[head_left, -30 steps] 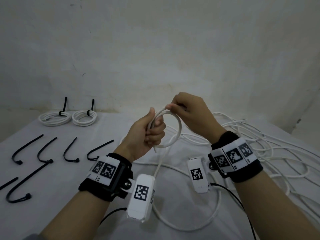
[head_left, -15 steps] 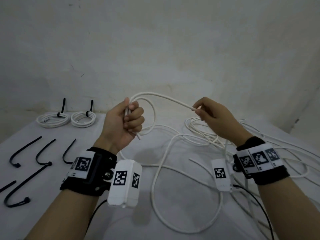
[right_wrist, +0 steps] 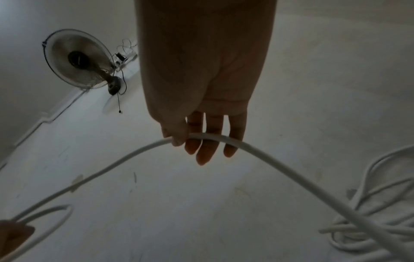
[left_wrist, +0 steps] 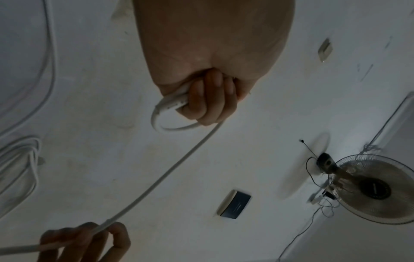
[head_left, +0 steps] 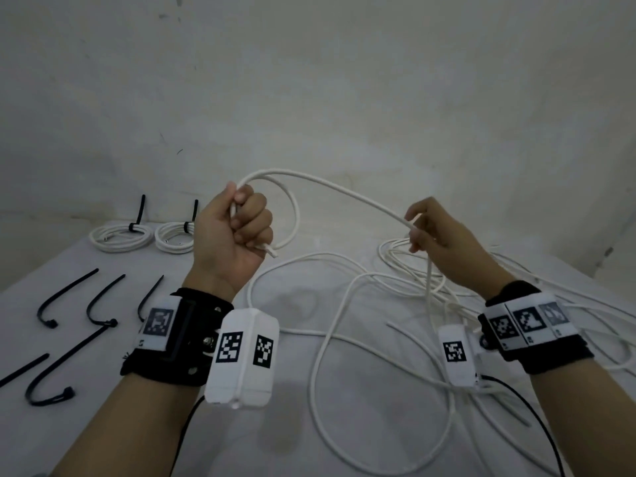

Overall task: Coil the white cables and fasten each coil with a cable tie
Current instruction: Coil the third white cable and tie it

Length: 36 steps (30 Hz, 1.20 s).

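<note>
Table (head_left: 213,438) with a white cover carries everything, wall behind it. Right side: loose tangle of white cables (head_left: 537,304) spread over the surface, long loops running toward the near edge. Far left: two finished coils (head_left: 121,235) side by side, each cinched with a black tie, tails sticking up. Near left: spare cable ties (head_left: 65,297), black, curved, lying apart from one another. Both forearms wear black wrist straps with white marker-tagged camera boxes. Left hand (head_left: 234,232) raised above the table, fingers clenched around the white cable (head_left: 344,191); one small loop hangs out of the fist, the cable's end poking out just below the fingers. From the top of the fist the cable arcs across to the right hand (head_left: 437,235), also held up. There the thumb and fingers pinch the cable lightly, the fingers only partly bent; right wrist view shows it crossing under the fingertips. Past the right hand the cable drops down into the tangle.
</note>
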Available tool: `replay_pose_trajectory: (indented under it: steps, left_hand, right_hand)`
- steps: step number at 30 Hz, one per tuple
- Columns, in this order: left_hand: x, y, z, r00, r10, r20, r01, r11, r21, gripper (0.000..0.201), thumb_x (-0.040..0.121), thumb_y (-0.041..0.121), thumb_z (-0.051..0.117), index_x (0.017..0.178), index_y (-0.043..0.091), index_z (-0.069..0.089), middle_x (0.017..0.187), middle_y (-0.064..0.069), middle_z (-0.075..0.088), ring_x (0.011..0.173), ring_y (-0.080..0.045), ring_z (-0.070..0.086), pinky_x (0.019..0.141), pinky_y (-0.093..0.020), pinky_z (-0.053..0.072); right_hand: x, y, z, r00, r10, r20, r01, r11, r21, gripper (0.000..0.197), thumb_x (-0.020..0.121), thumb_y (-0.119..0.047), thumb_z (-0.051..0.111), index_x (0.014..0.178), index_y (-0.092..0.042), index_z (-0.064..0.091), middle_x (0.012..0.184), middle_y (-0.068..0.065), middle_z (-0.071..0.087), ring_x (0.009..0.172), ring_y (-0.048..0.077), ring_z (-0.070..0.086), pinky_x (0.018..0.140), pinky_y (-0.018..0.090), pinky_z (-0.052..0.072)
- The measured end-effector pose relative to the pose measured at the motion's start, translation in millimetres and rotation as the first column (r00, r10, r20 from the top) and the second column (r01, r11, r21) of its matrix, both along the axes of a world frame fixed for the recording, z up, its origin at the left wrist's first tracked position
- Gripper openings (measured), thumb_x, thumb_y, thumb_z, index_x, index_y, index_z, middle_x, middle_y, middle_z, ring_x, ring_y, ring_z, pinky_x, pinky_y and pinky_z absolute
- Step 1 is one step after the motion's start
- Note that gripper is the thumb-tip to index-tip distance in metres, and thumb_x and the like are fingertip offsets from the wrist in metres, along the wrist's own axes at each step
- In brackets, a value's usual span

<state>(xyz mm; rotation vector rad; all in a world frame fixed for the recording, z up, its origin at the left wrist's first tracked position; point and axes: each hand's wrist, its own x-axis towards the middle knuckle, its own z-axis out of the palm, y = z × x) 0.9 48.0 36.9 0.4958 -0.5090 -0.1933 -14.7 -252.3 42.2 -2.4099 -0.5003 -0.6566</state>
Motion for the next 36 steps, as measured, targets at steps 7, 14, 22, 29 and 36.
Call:
replay_pose_trajectory:
  steps: [7,14,22,29,36]
  left_hand:
    - [-2.1,1.0,2.6,0.992,0.13,-0.01,-0.129,0.992,0.012,0.033,0.085,0.029,0.037,0.055,0.02,0.047,0.043,0.008,0.03,0.041,-0.006,0.009,0.035,-0.015,0.017]
    - [-2.5,-11.8,-1.7,0.992,0.12,-0.026,-0.116,0.985,0.127,0.042,0.099,0.028,0.024,0.062,0.018,0.041,0.044,0.008,0.029,0.037,-0.005,0.013,0.034,-0.015,0.021]
    - [-15.1,-46.2,-14.3,0.998,0.05,0.045,-0.066,0.868,0.492,0.022,0.093,0.029,0.039,0.08,0.012,0.043,0.058,-0.001,0.032,0.043,-0.008,0.033,0.044,-0.019,0.029]
    - [-22.8,-50.4,-12.7,0.992,-0.124,0.034,0.085,0.834,0.545,0.037,0.1,0.028,0.026,0.069,0.015,0.041,0.052,0.003,0.034,0.034,-0.005,0.027,0.035,-0.016,0.025]
    - [-24.1,-52.0,-13.2,0.989,-0.145,-0.036,0.147,0.898,0.414,0.036,0.091,0.027,0.033,0.061,0.015,0.049,0.043,0.006,0.028,0.028,-0.001,0.021,0.032,-0.016,0.013]
  right_hand:
    - [-8.6,34.7,-2.3,0.982,0.144,0.123,-0.043,0.804,-0.593,0.021,0.087,-0.004,0.062,0.105,-0.015,0.064,0.088,0.005,0.058,0.067,0.025,0.061,0.052,0.032,0.045]
    - [-37.6,87.3,10.1,0.854,0.407,0.322,-0.053,0.686,-0.726,0.026,0.083,-0.004,0.05,0.092,-0.017,0.07,0.079,0.002,0.057,0.066,0.018,0.05,0.051,0.025,0.021]
    - [-44.3,108.8,30.8,0.855,0.414,0.313,-0.286,0.879,-0.382,0.009,0.081,-0.02,0.071,0.084,-0.012,0.068,0.082,-0.004,0.064,0.069,0.014,0.059,0.055,0.035,0.049]
    - [-25.6,86.9,35.0,0.93,0.273,0.247,-0.266,0.962,-0.061,0.014,0.08,-0.021,0.075,0.079,-0.01,0.065,0.064,-0.008,0.055,0.057,0.003,0.046,0.057,0.01,0.032]
    - [-7.5,76.5,20.6,0.974,0.185,0.132,-0.187,0.982,0.002,0.022,0.091,-0.03,0.057,0.106,-0.021,0.07,0.081,-0.002,0.053,0.075,0.003,0.05,0.069,0.01,0.037]
